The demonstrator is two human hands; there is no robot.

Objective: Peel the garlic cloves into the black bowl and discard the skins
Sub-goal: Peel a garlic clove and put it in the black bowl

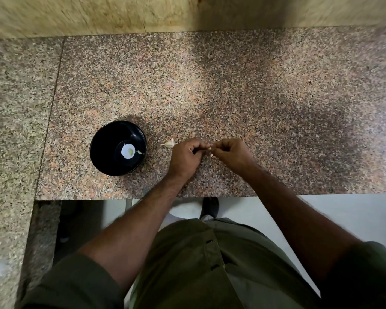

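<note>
One peeled clove in black bowl; left hand and right hand pinch another clove mid-peel; garlic piece waits on counter.

The person wears an olive-green shirt with a buttoned front placket and short sleeves that end near the elbows, leaving both forearms bare. One dark shoe with a pale sole edge shows below.
</note>
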